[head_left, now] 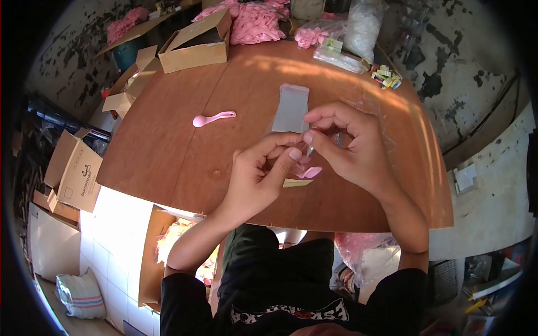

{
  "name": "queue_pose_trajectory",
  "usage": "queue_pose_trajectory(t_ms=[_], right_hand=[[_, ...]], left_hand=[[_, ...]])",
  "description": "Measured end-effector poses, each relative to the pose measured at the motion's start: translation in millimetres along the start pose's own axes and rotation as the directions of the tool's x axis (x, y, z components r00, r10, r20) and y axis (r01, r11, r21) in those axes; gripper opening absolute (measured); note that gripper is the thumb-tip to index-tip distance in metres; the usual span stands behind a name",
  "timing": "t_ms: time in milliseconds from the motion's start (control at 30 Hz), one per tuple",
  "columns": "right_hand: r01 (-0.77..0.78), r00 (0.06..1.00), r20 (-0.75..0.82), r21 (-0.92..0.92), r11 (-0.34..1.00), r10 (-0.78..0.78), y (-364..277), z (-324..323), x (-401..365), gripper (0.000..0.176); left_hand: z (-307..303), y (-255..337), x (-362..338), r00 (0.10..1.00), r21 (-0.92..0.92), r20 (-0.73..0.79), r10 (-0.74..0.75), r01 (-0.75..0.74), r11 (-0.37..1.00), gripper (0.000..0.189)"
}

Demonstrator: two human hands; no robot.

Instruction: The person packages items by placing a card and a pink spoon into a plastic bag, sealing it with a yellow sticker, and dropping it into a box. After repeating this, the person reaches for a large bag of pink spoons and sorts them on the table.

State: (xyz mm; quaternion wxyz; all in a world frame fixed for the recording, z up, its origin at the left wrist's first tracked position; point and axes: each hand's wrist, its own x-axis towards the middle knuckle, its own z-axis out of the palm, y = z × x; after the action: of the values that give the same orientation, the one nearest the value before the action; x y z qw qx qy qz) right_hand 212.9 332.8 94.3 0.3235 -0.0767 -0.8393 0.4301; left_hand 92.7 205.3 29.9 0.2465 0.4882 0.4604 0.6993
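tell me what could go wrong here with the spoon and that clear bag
The pink spoon is pinched only by the fingers of the left hand and right hand; a slip could drop it onto the table, towards the near edge. The flat clear bag beyond the hands lies loose, so a sleeve or draught might shift it.

spoon [213, 118] on table [168, 162], left of bag [291, 107] | bag mid-table | box [196, 42] at far edge, behind spoon
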Motion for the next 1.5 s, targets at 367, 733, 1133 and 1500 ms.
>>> queue_pose_trajectory(t_ms=[367,733,1133,1500], right_hand=[[0.497,0.821,0.117,-0.629,0.598,-0.559,5,-10,-4,0.012],[0.316,0.944,0.08,-0.488,0.814,-0.319,9,-16,-9,0.012],[-0.061,0.972,0.18,0.814,0.578,-0.152,112,-145,28,0.015],[-0.099,0.991,0.112,0.265,0.959,0.071,75,-51,-14,0.036]], left_hand=[[0,19,6,0.995,0.466,0.103,0.001,-0.049,0.884,0.022],[-7,24,13,0.908,0.636,0.409,0.084,-0.35,0.688,0.028],[-7,10,6,1.0,-0.009,0.028,-0.013,0.013,1.0,0.033],[3,-17,17,0.999,-0.126,0.038,-0.018,0.022,0.992,0.025]])
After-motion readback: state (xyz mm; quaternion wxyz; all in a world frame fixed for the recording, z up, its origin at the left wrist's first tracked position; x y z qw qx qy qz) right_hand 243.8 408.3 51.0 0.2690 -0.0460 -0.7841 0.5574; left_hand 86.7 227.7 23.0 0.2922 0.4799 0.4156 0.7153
